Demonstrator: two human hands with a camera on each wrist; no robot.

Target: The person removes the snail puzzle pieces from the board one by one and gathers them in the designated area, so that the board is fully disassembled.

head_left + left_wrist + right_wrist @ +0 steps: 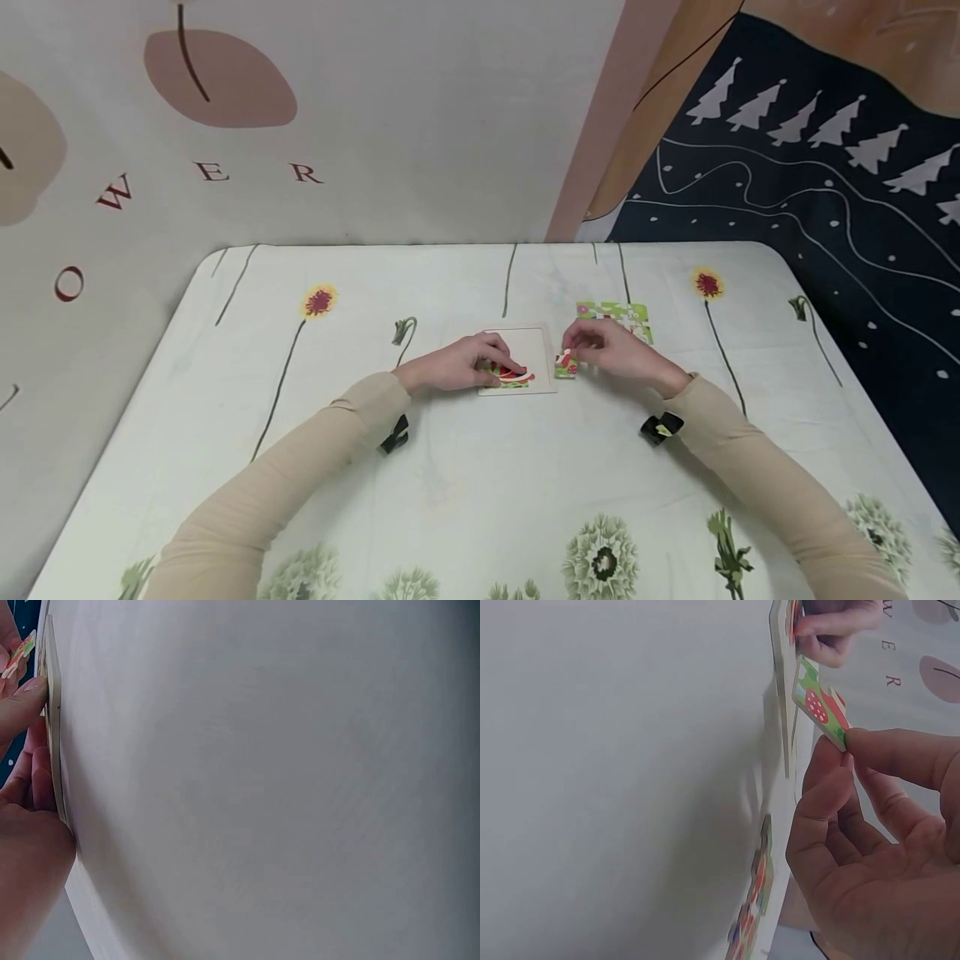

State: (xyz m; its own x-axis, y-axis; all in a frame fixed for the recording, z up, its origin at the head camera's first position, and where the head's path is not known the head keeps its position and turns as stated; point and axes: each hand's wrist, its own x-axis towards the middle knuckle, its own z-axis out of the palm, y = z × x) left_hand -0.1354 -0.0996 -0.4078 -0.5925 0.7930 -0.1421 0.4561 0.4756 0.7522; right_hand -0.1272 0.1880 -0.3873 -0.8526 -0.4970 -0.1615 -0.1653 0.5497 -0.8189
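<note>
A shallow pale puzzle board [521, 340] lies on the table, with red and green puzzle pieces [514, 383] in its lower left part. My left hand [467, 363] rests over those pieces, index finger reaching across them and thumb near the lower edge. In the left wrist view the board [54, 727] shows edge-on beside the thumb. My right hand [618, 352] pinches a puzzle piece [819, 706] between thumb and fingers, just off the board's right side. That piece is green and red with a white-dotted red spot. Part of the placed picture is hidden under my left fingers.
More colourful puzzle pieces [633, 315] lie grouped on the table behind my right hand, partly covered by it. A white flower-printed cloth [480, 475] covers the table. Patterned fabric [420, 167] stands behind the far edge.
</note>
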